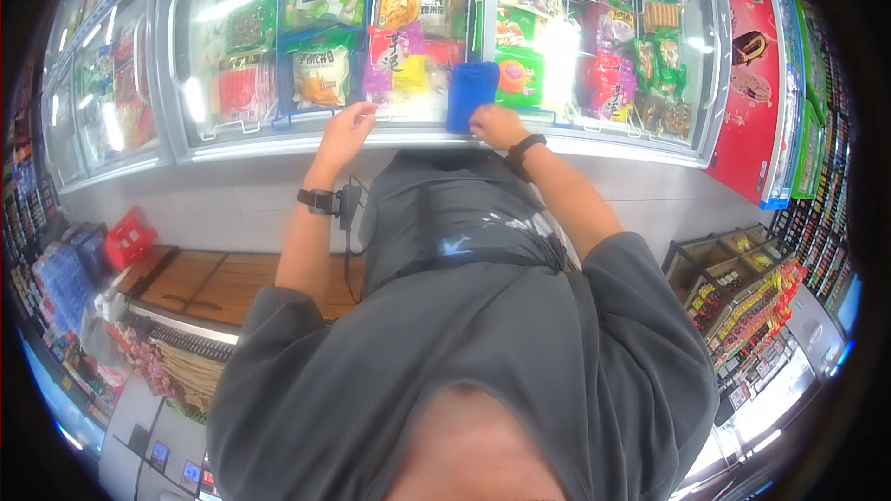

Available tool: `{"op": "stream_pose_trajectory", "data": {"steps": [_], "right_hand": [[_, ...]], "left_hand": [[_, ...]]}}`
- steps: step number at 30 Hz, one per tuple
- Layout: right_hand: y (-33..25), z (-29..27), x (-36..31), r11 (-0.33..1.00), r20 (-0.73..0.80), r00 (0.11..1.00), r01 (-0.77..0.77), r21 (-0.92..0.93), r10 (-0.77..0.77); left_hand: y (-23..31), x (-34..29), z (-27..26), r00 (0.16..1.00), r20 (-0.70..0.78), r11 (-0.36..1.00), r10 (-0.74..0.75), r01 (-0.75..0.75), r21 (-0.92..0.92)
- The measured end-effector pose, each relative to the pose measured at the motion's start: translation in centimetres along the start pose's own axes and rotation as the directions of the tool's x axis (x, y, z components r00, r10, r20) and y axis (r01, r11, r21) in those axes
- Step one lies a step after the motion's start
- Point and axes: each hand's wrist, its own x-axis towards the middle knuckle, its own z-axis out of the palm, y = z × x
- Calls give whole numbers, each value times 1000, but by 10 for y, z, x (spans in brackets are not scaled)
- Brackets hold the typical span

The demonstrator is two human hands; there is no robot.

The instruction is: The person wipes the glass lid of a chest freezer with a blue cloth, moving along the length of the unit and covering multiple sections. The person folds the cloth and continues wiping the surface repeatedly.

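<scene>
A blue cloth (471, 97), folded into a long strip, lies on the front rim of a chest freezer (399, 141). My right hand (498, 127) is closed on the cloth's near right corner. To the left, my left hand (348, 132) hovers at the same rim, its fingers loosely bent and nothing visible in them. Beyond it lie a white and green food bag (321, 74) and a pink bag (394, 51) inside the freezer. Just past the cloth is a green bag with a round orange picture (520, 74). Each wrist wears a dark band.
Wire dividers (306, 117) split the freezer into rows of bagged food. A second freezer (107, 74) adjoins at left. A red panel (750, 65) stands at right. Behind me are a wooden platform (209, 280), a red basket (130, 237) and a wooden display rack (729, 264).
</scene>
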Motion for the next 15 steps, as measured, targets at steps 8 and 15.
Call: {"op": "stream_pose_trajectory", "data": {"steps": [8,15], "right_hand": [[5,-1,29,999,-649,760,33,-22,-39],[-14,43,42,994,-509,860,-30,-103,-27]], "left_hand": [[0,-67,4,993,-73,989,-90,98,113],[-32,-116,2,976,-57,970,-212,217,110]]}}
